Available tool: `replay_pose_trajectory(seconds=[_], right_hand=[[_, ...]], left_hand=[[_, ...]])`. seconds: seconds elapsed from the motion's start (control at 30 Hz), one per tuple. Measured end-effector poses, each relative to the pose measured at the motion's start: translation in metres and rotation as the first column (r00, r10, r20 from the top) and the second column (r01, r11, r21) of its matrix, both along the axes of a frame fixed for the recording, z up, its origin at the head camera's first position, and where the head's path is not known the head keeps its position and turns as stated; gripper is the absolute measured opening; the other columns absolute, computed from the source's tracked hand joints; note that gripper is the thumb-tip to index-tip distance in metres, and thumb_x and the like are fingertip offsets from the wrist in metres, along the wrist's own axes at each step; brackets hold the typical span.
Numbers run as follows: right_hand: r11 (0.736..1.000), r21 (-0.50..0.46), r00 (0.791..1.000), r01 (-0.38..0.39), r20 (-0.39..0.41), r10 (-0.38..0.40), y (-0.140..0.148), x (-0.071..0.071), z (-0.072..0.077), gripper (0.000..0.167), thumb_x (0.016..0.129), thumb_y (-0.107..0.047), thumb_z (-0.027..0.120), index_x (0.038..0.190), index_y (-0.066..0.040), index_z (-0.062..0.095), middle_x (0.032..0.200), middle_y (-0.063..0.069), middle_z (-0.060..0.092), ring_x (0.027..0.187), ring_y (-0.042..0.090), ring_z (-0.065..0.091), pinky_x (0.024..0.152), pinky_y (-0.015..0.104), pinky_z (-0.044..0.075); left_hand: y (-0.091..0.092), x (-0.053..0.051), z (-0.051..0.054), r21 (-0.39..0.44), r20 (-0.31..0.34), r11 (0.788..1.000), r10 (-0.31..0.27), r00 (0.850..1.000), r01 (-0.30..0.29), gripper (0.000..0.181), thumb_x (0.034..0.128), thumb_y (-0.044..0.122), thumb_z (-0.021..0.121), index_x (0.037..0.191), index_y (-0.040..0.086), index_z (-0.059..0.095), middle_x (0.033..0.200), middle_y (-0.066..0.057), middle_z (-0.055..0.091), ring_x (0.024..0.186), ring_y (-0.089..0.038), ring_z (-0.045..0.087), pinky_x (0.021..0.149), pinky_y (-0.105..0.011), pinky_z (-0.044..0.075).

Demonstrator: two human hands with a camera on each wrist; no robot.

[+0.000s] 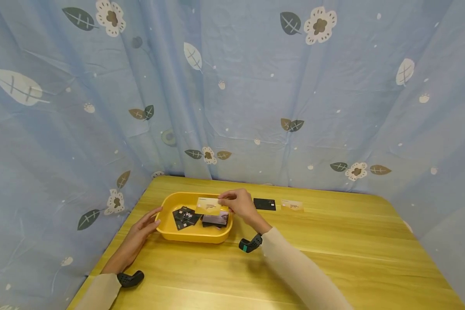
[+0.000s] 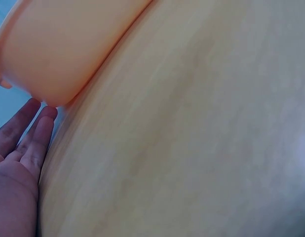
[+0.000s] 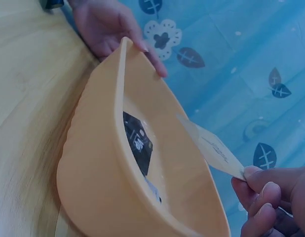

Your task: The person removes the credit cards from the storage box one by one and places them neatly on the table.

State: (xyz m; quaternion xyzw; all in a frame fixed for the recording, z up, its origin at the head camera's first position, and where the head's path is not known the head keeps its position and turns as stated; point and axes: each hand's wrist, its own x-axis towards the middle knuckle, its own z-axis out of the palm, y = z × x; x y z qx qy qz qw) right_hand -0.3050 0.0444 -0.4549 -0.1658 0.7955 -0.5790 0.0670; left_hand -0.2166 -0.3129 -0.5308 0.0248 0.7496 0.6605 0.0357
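Note:
My right hand [image 1: 243, 206] pinches a pale yellow card [image 1: 204, 206] by its right edge, between thumb and fingers. The card is held above a yellow plastic tub [image 1: 190, 237]. In the right wrist view the same card [image 3: 214, 148] slants over the tub's far rim. Inside the tub lie dark cards [image 1: 181, 219], one marked "Vip", and beside them a pile topped by a greyish-purple card [image 1: 213, 218]. At the tub's left end, my left hand [image 1: 138, 231] touches the rim and outer wall with mostly straight fingers. The pile's lower cards are partly hidden.
On the wooden table [image 1: 333, 241], a black card [image 1: 264, 204] and another yellow card [image 1: 292, 205] lie side by side to the right of the tub. A blue patterned curtain [image 1: 248, 94] hangs behind the table. Each wrist wears a black band [image 1: 129, 279].

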Motion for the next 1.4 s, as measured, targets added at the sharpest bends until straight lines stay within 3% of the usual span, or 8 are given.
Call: replay_pose_trajectory(seconds=[0.23,0.37,0.5,0.63,0.73,0.8,1.1,1.4], right_hand=[[1.0,-0.003,1.0,-0.008,-0.005,0.008,0.018,0.0,-0.001,0.011,0.097,-0.02,0.074,0.103,-0.013,0.08,0.094,0.029,0.071,0.055,0.032,0.048,0.053,0.04,0.042],[1.0,-0.004,1.0,0.0,-0.006,0.0,0.029,0.001,-0.002,0.011,0.097,-0.02,0.074,0.103,-0.013,0.08,0.087,0.026,0.07,0.051,0.017,0.044,0.053,0.042,0.042],[1.0,-0.01,1.0,0.005,-0.004,-0.005,0.039,0.003,-0.001,0.012,0.097,-0.019,0.074,0.104,-0.012,0.08,0.079,0.016,0.069,0.051,0.016,0.044,0.052,0.035,0.041],[1.0,-0.014,1.0,0.013,0.008,-0.013,0.049,0.004,0.001,0.013,0.097,-0.02,0.074,0.106,-0.012,0.08,0.078,0.006,0.069,0.052,0.016,0.044,0.05,0.03,0.04],[1.0,-0.019,1.0,0.024,0.017,-0.024,0.057,0.005,0.001,0.013,0.097,-0.019,0.074,0.106,-0.012,0.08,0.083,0.009,0.071,0.052,0.015,0.045,0.05,0.028,0.04],[0.999,-0.026,0.999,0.03,0.026,-0.029,0.061,0.006,0.001,0.013,0.098,-0.018,0.074,0.106,-0.011,0.08,0.086,0.012,0.072,0.053,0.015,0.045,0.051,0.028,0.04],[0.997,-0.043,0.998,0.057,0.044,-0.055,0.082,0.007,-0.001,0.014,0.098,-0.017,0.073,0.107,-0.009,0.08,0.091,0.016,0.071,0.054,0.015,0.045,0.051,0.027,0.039],[0.996,-0.023,0.995,0.085,0.045,-0.084,0.104,0.009,-0.009,0.015,0.098,-0.017,0.073,0.108,-0.008,0.079,0.095,0.019,0.072,0.054,0.016,0.044,0.053,0.036,0.039]], left_hand=[[0.0,0.0,-0.001,0.003,-0.005,1.0,0.0,1.0,0.0,0.063,0.1072,0.039,0.056,0.163,0.022,0.033,0.171,-0.007,0.013,0.155,-0.034,0.015,0.096,-0.011,0.04],[-0.001,-0.001,-0.002,0.001,-0.004,1.0,-0.002,1.0,0.002,0.063,0.1072,0.04,0.056,0.163,0.023,0.033,0.171,-0.007,0.013,0.155,-0.034,0.015,0.096,-0.011,0.04],[-0.002,-0.001,-0.002,-0.013,0.002,1.0,-0.004,1.0,0.004,0.062,0.1071,0.041,0.055,0.163,0.025,0.033,0.172,-0.006,0.012,0.156,-0.034,0.013,0.099,-0.012,0.038],[-0.002,-0.002,-0.001,-0.027,0.006,1.0,-0.006,1.0,0.007,0.062,0.107,0.043,0.055,0.163,0.027,0.032,0.172,-0.004,0.013,0.156,-0.032,0.013,0.113,-0.029,0.034],[-0.002,-0.002,0.0,-0.029,0.005,1.0,-0.003,1.0,0.003,0.063,0.1068,0.043,0.055,0.163,0.026,0.033,0.171,-0.005,0.013,0.156,-0.033,0.013,0.119,-0.047,0.028],[-0.001,-0.001,0.001,-0.028,0.008,1.0,-0.002,1.0,0.003,0.063,0.107,0.042,0.055,0.163,0.025,0.032,0.172,-0.005,0.013,0.156,-0.033,0.013,0.12,-0.05,0.024],[-0.001,0.0,-0.001,0.0,-0.017,1.0,-0.016,1.0,0.016,0.063,0.1073,0.04,0.055,0.163,0.022,0.032,0.172,-0.007,0.012,0.156,-0.035,0.011,0.099,-0.011,0.038],[-0.001,0.0,-0.002,0.011,-0.021,1.0,-0.013,1.0,0.014,0.062,0.1078,0.038,0.055,0.163,0.021,0.033,0.171,-0.008,0.013,0.156,-0.035,0.011,0.097,-0.011,0.04]])
